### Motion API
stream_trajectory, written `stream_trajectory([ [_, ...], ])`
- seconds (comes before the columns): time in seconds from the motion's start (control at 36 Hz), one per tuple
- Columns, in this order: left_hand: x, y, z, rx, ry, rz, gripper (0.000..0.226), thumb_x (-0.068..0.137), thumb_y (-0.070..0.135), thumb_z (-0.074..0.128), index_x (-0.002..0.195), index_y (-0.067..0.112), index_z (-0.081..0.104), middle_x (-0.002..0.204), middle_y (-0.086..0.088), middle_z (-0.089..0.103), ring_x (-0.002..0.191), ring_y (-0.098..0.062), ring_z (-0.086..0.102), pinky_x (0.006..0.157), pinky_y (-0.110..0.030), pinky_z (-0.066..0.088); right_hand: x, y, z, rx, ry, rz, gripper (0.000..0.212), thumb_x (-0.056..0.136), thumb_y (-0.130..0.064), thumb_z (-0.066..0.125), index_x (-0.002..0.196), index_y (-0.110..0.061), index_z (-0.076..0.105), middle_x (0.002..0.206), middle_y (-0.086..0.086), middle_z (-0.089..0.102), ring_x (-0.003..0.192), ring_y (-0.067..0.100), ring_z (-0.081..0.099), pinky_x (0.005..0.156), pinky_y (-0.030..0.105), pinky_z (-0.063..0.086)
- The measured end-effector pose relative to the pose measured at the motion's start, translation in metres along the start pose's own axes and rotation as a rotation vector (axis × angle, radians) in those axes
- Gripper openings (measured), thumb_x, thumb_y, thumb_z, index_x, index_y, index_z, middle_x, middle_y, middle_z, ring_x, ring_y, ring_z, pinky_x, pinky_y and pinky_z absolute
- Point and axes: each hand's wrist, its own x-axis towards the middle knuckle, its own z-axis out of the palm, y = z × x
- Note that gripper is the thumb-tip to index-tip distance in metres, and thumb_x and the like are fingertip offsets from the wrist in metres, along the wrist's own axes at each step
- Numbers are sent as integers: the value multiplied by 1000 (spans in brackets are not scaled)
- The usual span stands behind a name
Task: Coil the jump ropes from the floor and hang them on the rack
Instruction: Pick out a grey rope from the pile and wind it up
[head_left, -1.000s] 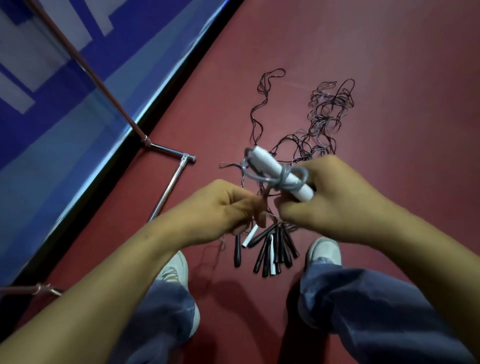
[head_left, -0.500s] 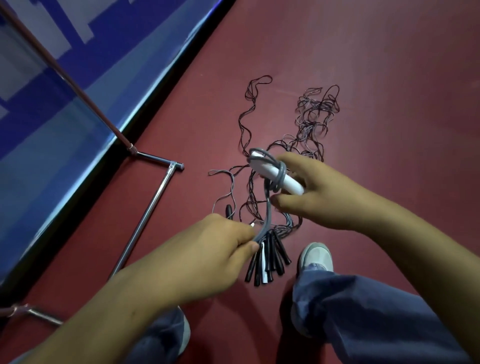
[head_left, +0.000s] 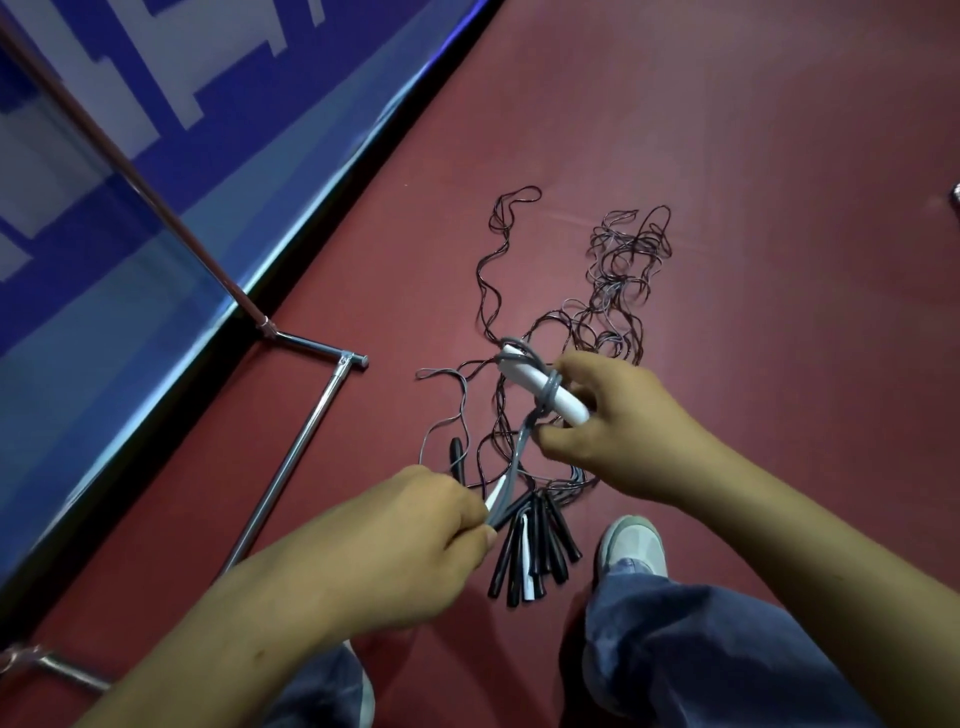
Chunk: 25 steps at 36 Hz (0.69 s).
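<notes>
My right hand (head_left: 623, 431) has its grip curled round the white handle (head_left: 519, 371), held above the floor (head_left: 727, 156), its long axis slanting from far-left to near-right. The grey cord (head_left: 519, 457) is looped round the handle's middle and runs taut down and leftward into my left hand (head_left: 415, 540), whose grip pinches it. The cord leaves the handle almost crosswise, which I judge suits cinching the wrap. The other ropes (head_left: 618, 270) lie loose on the floor, their black handles (head_left: 535, 551) bunched beside my right shoe (head_left: 631, 540). The rack (head_left: 291, 457) stands to the left, nearer my left hand.
</notes>
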Motion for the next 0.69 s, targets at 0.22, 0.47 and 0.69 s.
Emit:
stream_trajectory([
  [0.22, -3, -1, -3, -11, -45, -29, 47, 99, 37, 54, 61, 11, 42, 54, -1, 39, 50, -15, 32, 51, -31, 31, -3, -9, -8, 85, -114, 2, 22, 82, -24, 77, 75, -30, 57, 53, -17, 55, 41, 7, 41, 39, 22, 35],
  [0.47, -20, 18, -13, -45, 105, 133, 45, 96, 40, 50, 65, 11, 37, 53, -5, 40, 48, -22, 36, 50, -44, 36, 2, -5, 1, 144, 32, 81, 13, 91, -27, 63, 102, -26, 57, 61, -3, 56, 36, 3, 39, 36, 20, 33],
  [0.69, -24, 15, -12, 33, 83, 139, 44, 93, 46, 49, 68, 12, 40, 58, -9, 44, 52, -27, 44, 53, -48, 43, -6, -2, 2, 84, -133, 83, 6, 93, -27, 57, 96, -32, 57, 64, -8, 53, 39, 1, 43, 40, 20, 36],
])
